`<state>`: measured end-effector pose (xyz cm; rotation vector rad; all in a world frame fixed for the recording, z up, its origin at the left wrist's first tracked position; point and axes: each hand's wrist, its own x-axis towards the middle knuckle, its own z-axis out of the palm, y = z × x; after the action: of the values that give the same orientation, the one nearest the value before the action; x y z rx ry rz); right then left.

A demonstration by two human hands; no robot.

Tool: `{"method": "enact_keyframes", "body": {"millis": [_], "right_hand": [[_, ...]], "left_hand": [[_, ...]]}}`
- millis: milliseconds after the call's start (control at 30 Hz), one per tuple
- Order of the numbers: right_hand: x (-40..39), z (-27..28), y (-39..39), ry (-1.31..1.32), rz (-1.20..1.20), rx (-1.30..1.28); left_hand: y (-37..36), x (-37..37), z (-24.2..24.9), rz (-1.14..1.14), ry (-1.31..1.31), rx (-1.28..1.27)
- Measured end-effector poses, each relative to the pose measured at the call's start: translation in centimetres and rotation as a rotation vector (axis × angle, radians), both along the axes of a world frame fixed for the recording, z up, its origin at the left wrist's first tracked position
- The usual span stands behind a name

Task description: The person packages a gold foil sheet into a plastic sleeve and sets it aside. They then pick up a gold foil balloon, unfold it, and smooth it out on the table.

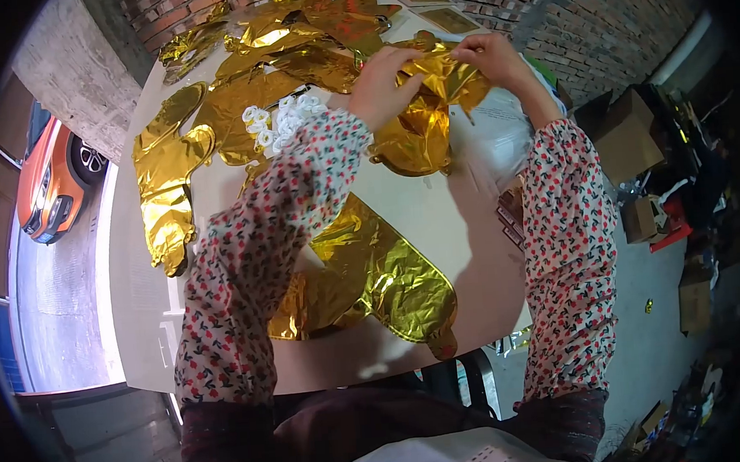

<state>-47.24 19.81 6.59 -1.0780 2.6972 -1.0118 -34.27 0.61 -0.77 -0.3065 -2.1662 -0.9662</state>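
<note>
A crumpled gold foil balloon point(419, 135), deflated, hangs between my hands over the far part of the table. My left hand point(385, 84) grips its upper left edge, thumb below the fingers. My right hand point(499, 58) pinches its upper right edge between thumb and fingertips. Closer to me another flat gold foil balloon point(407, 284) lies on the table, partly covered by my left sleeve. Beside my left wrist is a pile of small white rolls point(283, 122). A clear plastic bag point(500, 138) lies below my right hand.
More flat gold foil balloons point(164, 188) spread over the left and far parts of the table point(483, 283). Small dark red boxes point(512, 218) lie by my right forearm. Cardboard boxes point(635, 134) stand on the floor at right. An orange car point(53, 182) is outside at left.
</note>
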Motion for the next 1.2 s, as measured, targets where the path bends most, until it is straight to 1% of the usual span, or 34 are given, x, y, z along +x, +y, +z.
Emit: {"method": "enact_keyframes", "body": {"millis": [33, 67, 133, 200, 267, 333, 367, 467, 567, 667, 767, 867, 900, 1000, 1033, 1100, 1133, 1200], "right_hand": [[0.1, -0.4, -0.3, 0.129, 0.144, -0.036], [-0.1, -0.5, -0.2, 0.118, 0.156, -0.007], [1.7, -0.2, -1.0, 0.098, 0.177, 0.046], [2.2, -0.5, -1.3, -0.052, 0.139, 0.043], [3.4, 0.3, -1.3, -0.172, 0.09, 0.081], [2.2, -1.7, -0.9, 0.211, 0.182, -0.058], [1.3, -2.7, -0.7, 0.402, 0.226, -0.127], [1.3, -2.0, -0.4, 0.209, 0.151, -0.127], [4.5, 0.8, -0.2, 0.031, 0.04, -0.014], [2.9, -0.8, -0.6, 0.139, 0.09, -0.034], [3.0, 0.2, -0.4, 0.369, -0.062, 0.026], [1.4, 0.8, 0.1, 0.413, -0.048, -0.051], [1.2, 1.0, 0.0, 0.396, -0.053, -0.029], [0.4, 1.6, -0.2, 0.338, -0.067, 0.045], [0.1, 2.0, -0.3, 0.323, -0.085, 0.076], [-0.4, 2.8, -0.1, 0.294, -0.125, 0.133], [-0.7, 3.2, -0.1, 0.343, -0.134, 0.119], [-1.5, 4.2, 0.0, 0.439, -0.153, 0.095]], "left_hand": [[0.3, -1.2, -0.3, 0.003, 0.058, -0.038], [0.8, -2.2, -0.7, 0.005, 0.115, -0.076], [1.4, -3.1, -0.6, 0.043, 0.033, -0.069], [1.3, -4.2, -0.7, 0.09, -0.037, -0.116], [1.1, -4.0, -0.9, 0.134, 0.013, -0.072], [1.0, -3.5, -0.9, 0.181, 0.087, -0.014], [0.6, -3.5, -0.9, 0.194, 0.097, -0.03], [0.2, -2.6, -0.2, 0.2, 0.039, 0.018], [0.2, -2.5, -0.3, 0.156, 0.074, 0.009], [0.7, -1.8, 0.5, 0.116, 0.051, -0.002], [0.5, -1.7, -0.8, 0.172, 0.089, 0.286], [-1.8, -1.5, -3.8, 0.181, -0.109, 0.047], [-2.2, -1.4, -4.0, 0.096, -0.23, -0.041], [-2.0, -2.1, -5.3, 0.092, -0.21, -0.337], [-2.0, -2.3, -5.9, 0.1, -0.111, -0.423], [-2.1, -2.5, -6.1, 0.092, -0.403, -0.509], [-1.9, -2.3, -5.9, 0.084, -0.549, -0.551], [-1.7, -1.8, -5.4, 0.106, -0.494, -0.566]]}}
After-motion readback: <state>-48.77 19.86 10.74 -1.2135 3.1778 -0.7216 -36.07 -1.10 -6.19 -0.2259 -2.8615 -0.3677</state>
